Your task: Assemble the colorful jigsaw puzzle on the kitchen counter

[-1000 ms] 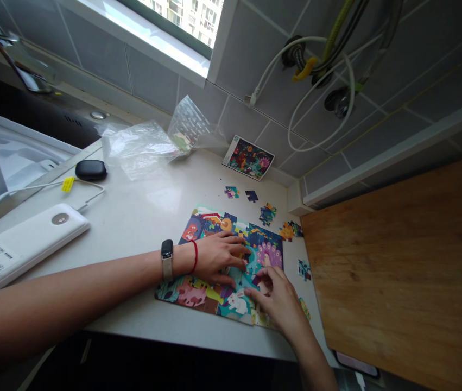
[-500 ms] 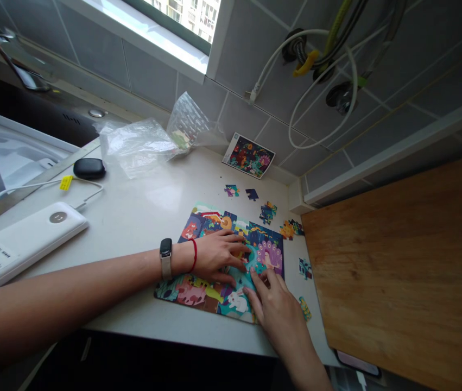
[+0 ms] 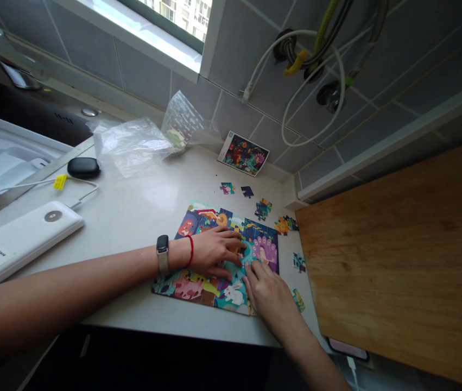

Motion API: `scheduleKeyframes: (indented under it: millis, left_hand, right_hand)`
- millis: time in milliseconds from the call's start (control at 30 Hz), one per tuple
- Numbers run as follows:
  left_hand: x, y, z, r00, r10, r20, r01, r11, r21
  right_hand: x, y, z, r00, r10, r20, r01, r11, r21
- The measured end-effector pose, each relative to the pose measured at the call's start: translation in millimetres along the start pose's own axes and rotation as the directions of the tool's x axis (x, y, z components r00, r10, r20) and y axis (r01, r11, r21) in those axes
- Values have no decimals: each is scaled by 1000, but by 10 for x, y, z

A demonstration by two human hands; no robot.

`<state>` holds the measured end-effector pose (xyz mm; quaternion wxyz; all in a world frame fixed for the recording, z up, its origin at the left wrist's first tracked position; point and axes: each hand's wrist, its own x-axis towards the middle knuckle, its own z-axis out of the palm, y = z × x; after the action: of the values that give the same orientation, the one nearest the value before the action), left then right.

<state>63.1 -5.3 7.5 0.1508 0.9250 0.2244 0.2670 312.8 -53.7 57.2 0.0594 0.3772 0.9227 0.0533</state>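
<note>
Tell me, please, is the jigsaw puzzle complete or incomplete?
Incomplete: loose puzzle pieces lie outside the jigsaw puzzle on the countertop. The left hand and right hand partly cover it.

The puzzle point(image 3: 190, 285) mixes teal, navy, pink and brown, with a white rabbit point(image 3: 234, 294) and a purple-pink peacock point(image 3: 265, 251); the card point(image 3: 244, 155) has many colours too, edged in white. The board point(image 3: 393, 260) is brown with wood grain, the counter point(image 3: 141, 206) white, the wall point(image 3: 145, 68) grey with a tile grid, the bracelet point(image 3: 190, 251) red, the tag point(image 3: 59, 182) yellow, the case point(image 3: 84, 168) black
</note>
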Motion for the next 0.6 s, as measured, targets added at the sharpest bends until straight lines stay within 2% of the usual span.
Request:
scheduleKeyframes:
  millis: [200,333,433,600]
  left_hand:
    - [-2,-27,39,999,-48,-25,46,996,-79]
    - [1,-19,23,999,-50,-11,49,995,-82]
    - [3,-10,11,999,-34,-1,34,998,-59]
    - [1,-2,9,999,-35,-15,34,999,-36]
  right_hand:
    - [-87,131,-5,992,61,-108,-28,959,283]
    - [-123,150,42,988,98,-117,-47,923,381]
    - [-100,141,32,983,167,-80,-114,885,452]
    - [10,123,-116,962,257,93,-266,804,531]
